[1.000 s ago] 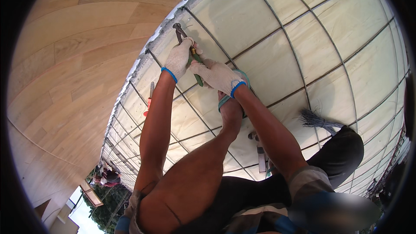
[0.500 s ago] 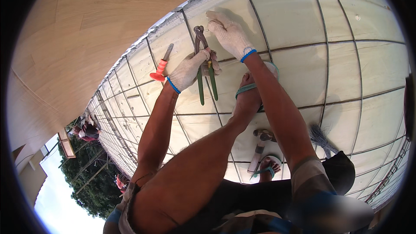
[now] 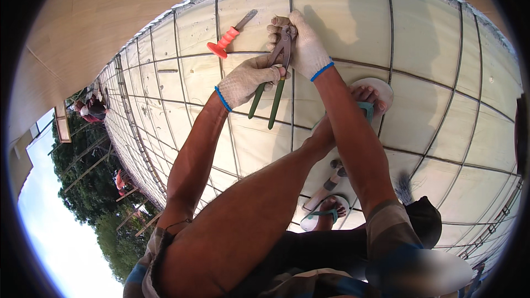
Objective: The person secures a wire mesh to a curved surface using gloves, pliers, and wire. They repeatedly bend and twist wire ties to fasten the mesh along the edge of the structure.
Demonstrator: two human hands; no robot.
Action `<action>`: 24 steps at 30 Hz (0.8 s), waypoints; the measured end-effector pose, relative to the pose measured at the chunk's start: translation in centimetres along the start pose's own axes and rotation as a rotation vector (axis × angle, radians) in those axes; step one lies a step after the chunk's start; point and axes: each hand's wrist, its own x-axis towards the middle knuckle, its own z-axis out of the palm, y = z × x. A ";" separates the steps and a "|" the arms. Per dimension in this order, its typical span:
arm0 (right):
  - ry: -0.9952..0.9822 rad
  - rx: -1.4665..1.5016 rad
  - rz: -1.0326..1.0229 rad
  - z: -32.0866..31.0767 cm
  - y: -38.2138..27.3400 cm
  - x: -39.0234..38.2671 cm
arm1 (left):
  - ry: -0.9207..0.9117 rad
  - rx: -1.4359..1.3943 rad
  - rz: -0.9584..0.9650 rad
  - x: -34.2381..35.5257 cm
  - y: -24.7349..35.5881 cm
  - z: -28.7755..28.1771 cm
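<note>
A pair of pincers point(image 3: 285, 49) with green handles points jaws-up over the rebar mesh. My left hand point(image 3: 249, 81), in a white knitted glove with a blue cuff, is closed around them near the joint and upper handles. My right hand point(image 3: 307, 49), gloved alike, closes around the head of the pincers, its fingers curled beside the jaws. Whether a wire lies in those fingers is too small to tell. Left of the hands, a chisel point(image 3: 226, 40) with a red guarded grip lies on the pale sheet.
Steel bars point(image 3: 390, 33) cross over pale sheeting point(image 3: 348, 16). My sandalled foot point(image 3: 364, 99) stands on it. A hammer point(image 3: 328, 185) lies near my other foot point(image 3: 331, 209), with a bundle of thin wires point(image 3: 404, 187) to its right. Wooden boarding point(image 3: 110, 5) rises at upper left; people point(image 3: 91, 107) are far off.
My right hand has moved left and onto the head of the pincers. The left hand still holds them. The view has shifted, so chisel and mesh appear displaced.
</note>
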 end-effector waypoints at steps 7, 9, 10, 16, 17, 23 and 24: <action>0.044 0.040 0.040 0.9 3.3 0.4 | 0.042 -0.283 -0.066 -1.3 -2.2 -2.4; 0.042 -0.015 0.053 1.1 3.8 0.2 | 0.001 -0.431 -0.085 -1.8 -2.7 -3.0; 0.053 -0.022 0.052 1.3 4.0 0.3 | -0.025 -0.423 -0.105 -1.8 -2.8 -3.3; 0.065 0.046 0.045 0.6 5.5 1.0 | 0.005 -0.413 -0.160 -2.0 -2.0 -2.5; 0.048 0.066 0.045 0.2 5.7 1.2 | 0.015 -0.402 -0.156 -1.8 -2.1 -2.2; 0.133 0.119 0.026 1.3 5.1 0.8 | -0.188 -0.545 -0.033 -1.9 -4.3 -3.9; 0.173 0.129 0.021 1.4 5.0 0.8 | -0.253 -0.581 0.001 -2.0 -4.5 -4.3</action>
